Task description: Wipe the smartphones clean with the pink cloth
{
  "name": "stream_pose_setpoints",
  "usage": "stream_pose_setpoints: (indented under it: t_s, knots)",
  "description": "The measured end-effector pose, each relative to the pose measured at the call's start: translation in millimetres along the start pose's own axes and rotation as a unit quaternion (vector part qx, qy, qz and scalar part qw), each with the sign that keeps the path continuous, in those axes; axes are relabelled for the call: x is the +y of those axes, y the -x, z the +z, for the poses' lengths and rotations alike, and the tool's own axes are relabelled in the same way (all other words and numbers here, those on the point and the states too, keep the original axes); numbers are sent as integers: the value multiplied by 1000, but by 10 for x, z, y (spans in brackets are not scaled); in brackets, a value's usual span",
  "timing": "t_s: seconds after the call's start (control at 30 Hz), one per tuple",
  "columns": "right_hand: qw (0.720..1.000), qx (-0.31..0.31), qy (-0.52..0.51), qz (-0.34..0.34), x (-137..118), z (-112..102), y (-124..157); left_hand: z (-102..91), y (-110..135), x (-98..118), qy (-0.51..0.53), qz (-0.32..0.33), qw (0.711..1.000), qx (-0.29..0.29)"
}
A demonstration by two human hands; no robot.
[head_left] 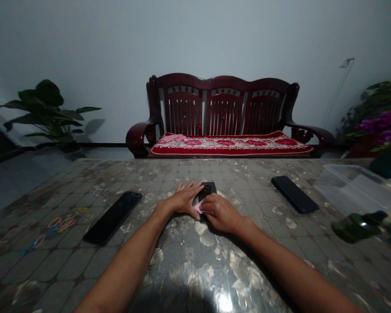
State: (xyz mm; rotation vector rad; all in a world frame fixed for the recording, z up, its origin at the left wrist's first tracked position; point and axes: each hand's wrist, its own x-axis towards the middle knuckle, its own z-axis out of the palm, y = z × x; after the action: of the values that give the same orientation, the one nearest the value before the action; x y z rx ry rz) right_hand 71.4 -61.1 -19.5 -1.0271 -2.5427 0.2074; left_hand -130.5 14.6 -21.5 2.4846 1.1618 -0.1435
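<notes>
A small black rectangular object point(210, 187) with a glossy dark face lies on the table in front of me, partly covered by my hands. My left hand point(185, 200) rests along its left side, fingers spread and thumb stretched toward its near end. Bunched under the curled fingers of my right hand point(220, 211) is a pink cloth point(198, 207), pressed against the near part of the black object. Most of the cloth is hidden by that hand.
Left of my arms lie a black phone point(113, 217) and several coloured hair ties point(61, 224). To the right are another dark phone point(294, 194), a clear plastic box point(342, 182) and a green bottle point(356, 227) on its side. Behind the table stands a wooden bench point(211, 82).
</notes>
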Motion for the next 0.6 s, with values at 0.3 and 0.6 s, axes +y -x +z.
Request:
stream_pose_setpoints:
  t_s: [0.3,0.6]
  knots:
    - [995,39,25,84,101,39,-25,-2,18,1,14,1,1000,-1]
    - [999,-35,7,9,-39,-120,107,-16,16,16,9,-8,1000,-11]
